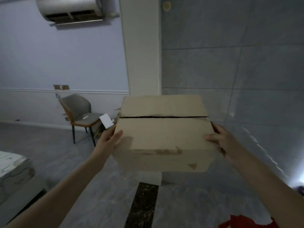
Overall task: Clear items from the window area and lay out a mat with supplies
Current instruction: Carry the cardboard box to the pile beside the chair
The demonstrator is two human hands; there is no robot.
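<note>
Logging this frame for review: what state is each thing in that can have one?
Cardboard box: flaps closed, narrow gap between them, held off the floor.
Left hand: pressed on the box's left side, thumb on top.
Right hand: gripping the box's right side.
Chair: upright by the wall, something small and white on the seat.
Air conditioner: louver open.

Matt brown cardboard box (pixel 164 134), scuffed and torn; glossy marbled floor tiles (pixel 98 195); smooth grey upholstered chair (pixel 79 111).

1 head-worn wide-angle view looks forward and slightly down, close over a cardboard box (pixel 164 134) at arm's length, facing a white pillar (pixel 141 51) and grey tiled wall (pixel 230 55).
</note>
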